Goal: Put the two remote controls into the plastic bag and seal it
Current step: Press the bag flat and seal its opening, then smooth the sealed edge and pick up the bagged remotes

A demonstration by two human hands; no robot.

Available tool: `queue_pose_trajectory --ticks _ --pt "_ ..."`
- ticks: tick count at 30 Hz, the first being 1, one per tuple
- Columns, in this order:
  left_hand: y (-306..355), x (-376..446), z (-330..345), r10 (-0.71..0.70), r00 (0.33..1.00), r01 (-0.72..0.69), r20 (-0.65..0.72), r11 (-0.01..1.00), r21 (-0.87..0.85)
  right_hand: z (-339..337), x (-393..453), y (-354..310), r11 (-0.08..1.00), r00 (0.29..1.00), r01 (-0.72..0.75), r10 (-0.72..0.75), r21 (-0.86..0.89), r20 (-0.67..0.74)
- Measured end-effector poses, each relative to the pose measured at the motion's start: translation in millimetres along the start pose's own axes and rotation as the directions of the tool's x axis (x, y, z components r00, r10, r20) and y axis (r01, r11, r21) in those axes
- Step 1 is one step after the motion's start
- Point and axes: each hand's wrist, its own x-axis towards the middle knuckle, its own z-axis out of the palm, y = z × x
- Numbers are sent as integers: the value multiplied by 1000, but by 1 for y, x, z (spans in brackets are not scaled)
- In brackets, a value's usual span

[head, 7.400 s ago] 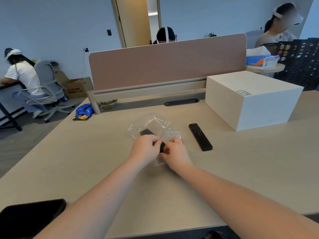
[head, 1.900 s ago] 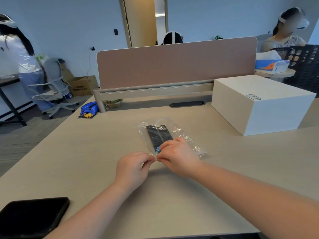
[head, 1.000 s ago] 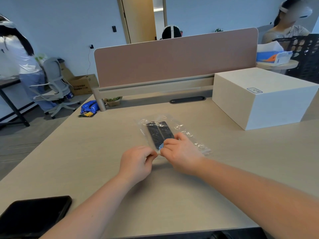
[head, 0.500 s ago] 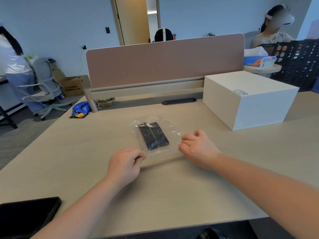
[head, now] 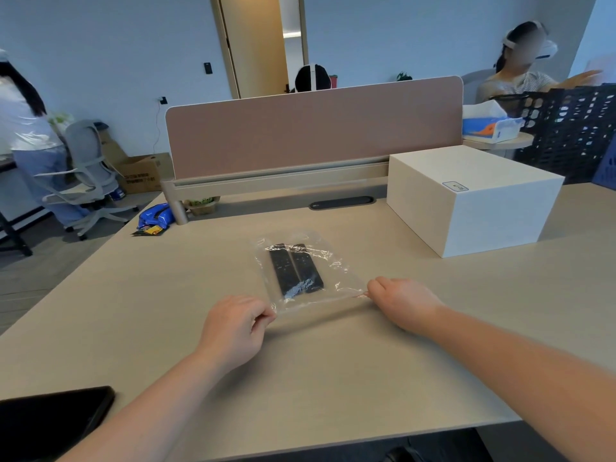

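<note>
The left hand (head: 233, 328) and right hand (head: 401, 303) sit apart, each pinching a near corner of the bag (head: 306, 271) flat on the desk (head: 333, 378). Two remotes (head: 295, 268) lie side by side inside, just beyond the hands. A white box (head: 473, 198) stands well beyond the right hand; a black phone (head: 50, 418) lies near the left forearm.

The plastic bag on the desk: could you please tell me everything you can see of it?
The plastic bag is clear, thin and crinkled, lying flat on the beige desk. Two black remote controls lie side by side inside. The left hand and right hand pinch its near corners, stretching that edge taut. Whether the seal is closed cannot be told.
</note>
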Motion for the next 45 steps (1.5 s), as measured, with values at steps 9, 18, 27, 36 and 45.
queue_pose_trajectory --ticks 9,18,27,36,45 --pt "0 -5 1 38 999 -38 29 999 -6 -2 -6 2 984 990 -111 97 139 106" --pt "-15 -6 0 -1 975 -5 222 1000 27 -11 1 21 774 924 -364 371 518 93" --pt "-14 57 19 -662 687 725 299 653 -219 -24 77 -20 438 849 -471 462 766 257" --pt "-16 90 54 -456 768 605 450 746 -278 -8 113 -12 392 862 -450 425 802 276" --pt "3 156 95 -353 833 500 426 811 -305 7 124 53 429 797 -473 581 770 166"
